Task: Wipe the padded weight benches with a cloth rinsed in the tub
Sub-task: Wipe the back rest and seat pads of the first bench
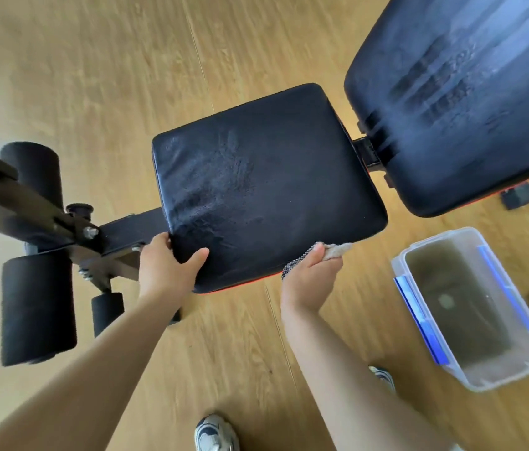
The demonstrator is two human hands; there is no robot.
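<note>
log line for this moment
left hand grips black padded seat | right hand holds beige cloth | clear plastic tub on floor

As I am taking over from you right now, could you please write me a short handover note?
Left hand grips the near-left corner of the seat pad.
Right hand holds the cloth at that pad's near edge.
Tub of murky water stands on the floor to the right.
Done: seat pad and backrest pad both show wet wipe streaks.
To do: probably the seat's edges, then rinse the cloth.
</note>
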